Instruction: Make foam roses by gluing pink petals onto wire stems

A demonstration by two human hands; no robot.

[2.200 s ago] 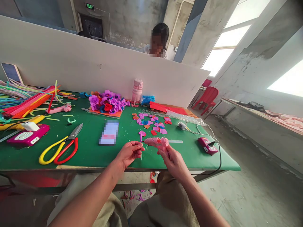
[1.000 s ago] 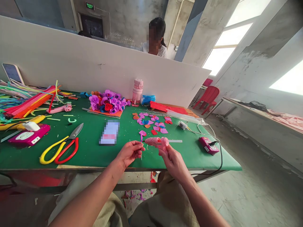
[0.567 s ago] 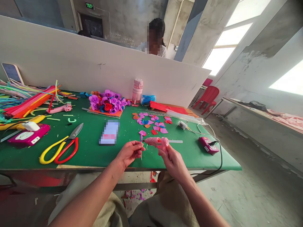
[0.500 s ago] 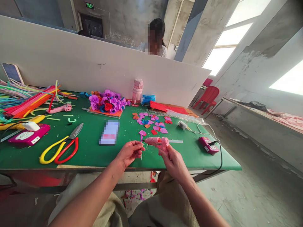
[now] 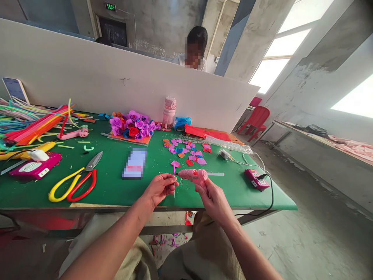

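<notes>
Purple paper point(image 5: 174, 169) sits at the top of a thin stick point(image 5: 174, 193), just above the fingertips of your left hand point(image 5: 161, 189). Your left thumb and finger are pinched on the stick, and the other fingers curl in. Your right hand point(image 5: 215, 195) is wrapped around the handle of a pink glue gun point(image 5: 191, 175). Its tip points at your left fingertips, right by the purple paper; I cannot tell if they touch. A clear glue stick point(image 5: 216, 174) pokes out of the back, just past your right hand. Ahead of both hands, bits of paper point(image 5: 201, 161) lie on the green table point(image 5: 233, 197). Left of your left hand is a phone point(image 5: 134, 163), and farther left are scissors point(image 5: 89, 167). Paper flowers point(image 5: 139, 126) sit ahead and left of your left hand. Right of your right hand is a purple plug box point(image 5: 255, 179).
</notes>
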